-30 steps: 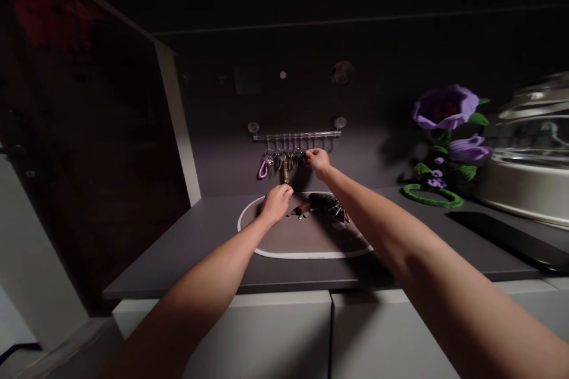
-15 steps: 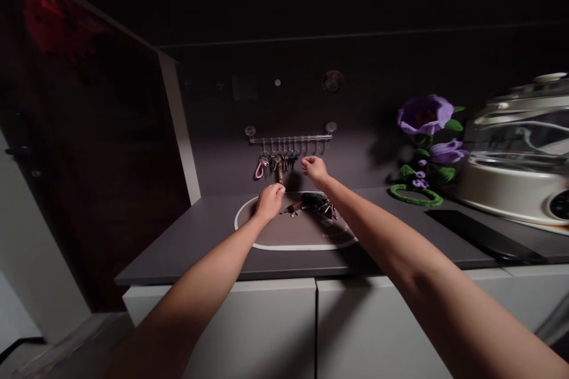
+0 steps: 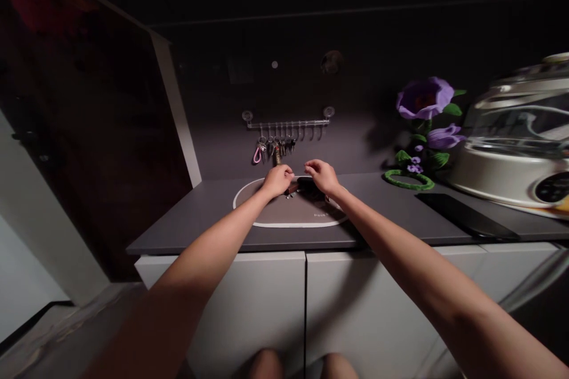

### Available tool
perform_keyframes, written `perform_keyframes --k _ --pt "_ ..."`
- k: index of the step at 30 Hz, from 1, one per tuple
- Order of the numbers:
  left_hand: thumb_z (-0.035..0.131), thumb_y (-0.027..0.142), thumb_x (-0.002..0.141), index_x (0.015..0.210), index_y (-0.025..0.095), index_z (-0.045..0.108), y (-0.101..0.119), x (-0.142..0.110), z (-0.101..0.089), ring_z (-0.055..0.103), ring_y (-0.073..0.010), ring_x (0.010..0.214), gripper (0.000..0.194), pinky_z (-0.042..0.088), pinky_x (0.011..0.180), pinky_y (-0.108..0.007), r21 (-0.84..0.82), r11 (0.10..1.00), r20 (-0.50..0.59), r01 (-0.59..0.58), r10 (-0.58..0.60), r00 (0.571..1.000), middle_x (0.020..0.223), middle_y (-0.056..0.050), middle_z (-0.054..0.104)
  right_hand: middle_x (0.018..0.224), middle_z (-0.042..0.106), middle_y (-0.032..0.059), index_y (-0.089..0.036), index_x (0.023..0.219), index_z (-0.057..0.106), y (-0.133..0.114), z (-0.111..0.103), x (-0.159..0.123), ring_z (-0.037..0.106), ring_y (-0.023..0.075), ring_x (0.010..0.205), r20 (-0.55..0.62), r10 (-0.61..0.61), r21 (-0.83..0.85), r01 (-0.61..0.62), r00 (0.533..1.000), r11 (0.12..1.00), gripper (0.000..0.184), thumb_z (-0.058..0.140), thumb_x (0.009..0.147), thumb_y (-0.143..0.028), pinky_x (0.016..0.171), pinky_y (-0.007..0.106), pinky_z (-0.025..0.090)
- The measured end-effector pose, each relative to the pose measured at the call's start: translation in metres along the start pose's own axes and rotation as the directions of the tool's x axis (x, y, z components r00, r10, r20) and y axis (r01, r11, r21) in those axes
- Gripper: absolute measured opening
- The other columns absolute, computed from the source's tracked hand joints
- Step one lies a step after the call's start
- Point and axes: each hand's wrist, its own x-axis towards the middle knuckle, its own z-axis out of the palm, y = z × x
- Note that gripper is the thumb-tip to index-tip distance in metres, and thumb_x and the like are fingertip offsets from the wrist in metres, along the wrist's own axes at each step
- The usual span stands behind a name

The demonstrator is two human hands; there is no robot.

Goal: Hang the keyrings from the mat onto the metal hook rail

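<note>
My left hand is over the back left of the oval mat, fingers curled together beside a brown key holder with keys. What it holds, if anything, is hidden. My right hand hovers over the mat's back right with thumb and fingers slightly apart and nothing visible between them. Beneath it lies a dark bunch of keys, partly covered by the hand. On the wall behind, a clear hook rail carries several hanging keys and a pink loop on its left hooks.
To the right stand purple crocheted flowers with a green ring base. A black flat object lies near the counter's front edge. A white appliance with a clear upper part is at far right. White cabinet doors are below.
My right hand has come away from the hook rail and lowered over the mat, leaving a dark key hanging there. My left hand has shifted slightly toward the brown key holder. The view has moved.
</note>
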Motion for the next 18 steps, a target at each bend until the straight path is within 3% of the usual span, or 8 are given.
perform_keyframes --k 5,10,15,18 --pt "0.052 0.025 0.075 0.089 0.015 0.063 -0.001 -0.007 0.015 0.057 -0.0170 0.082 0.021 0.043 0.077 -0.028 0.076 0.997 0.002 -0.013 0.013 1.000 0.089 -0.008 0.065 0.096 0.066 0.0081 -0.015 0.093 0.063 0.007 -0.003 -0.015 0.060 0.0148 0.087 0.056 -0.043 -0.155 0.051 0.997 0.987 0.019 0.051 0.078 -0.016 0.080 0.026 0.042" --pt "0.051 0.039 0.076 0.092 0.016 0.063 -0.005 -0.016 0.018 0.055 -0.0213 0.091 0.031 0.041 0.082 -0.032 0.213 0.974 0.053 -0.079 0.069 0.996 0.092 -0.010 0.063 0.094 0.067 0.0076 -0.017 0.089 0.064 0.016 -0.002 -0.015 0.060 0.0162 0.087 0.120 -0.120 -0.274 0.149 0.985 0.950 0.019 0.050 0.078 -0.015 0.078 0.025 0.041" --pt "0.050 0.046 0.075 0.077 0.017 0.066 -0.011 -0.017 0.018 0.056 -0.0216 0.082 0.034 0.040 0.075 -0.031 0.285 0.954 0.151 -0.095 0.053 0.987 0.080 -0.010 0.063 0.092 0.067 0.0077 -0.017 0.089 0.066 0.022 0.002 -0.012 0.059 0.0167 0.086 0.141 -0.153 -0.330 0.193 0.978 0.924 0.020 0.049 0.078 -0.015 0.077 0.024 0.040" --pt "0.049 0.043 0.076 0.079 0.017 0.066 -0.014 -0.016 0.017 0.056 -0.0206 0.079 0.031 0.040 0.072 -0.029 0.269 0.958 0.166 -0.097 0.053 0.985 0.081 -0.009 0.063 0.092 0.066 0.0077 -0.017 0.090 0.066 0.024 0.003 -0.012 0.058 0.0166 0.087 0.163 -0.166 -0.364 0.215 0.973 0.906 0.022 0.048 0.078 -0.014 0.077 0.024 0.039"
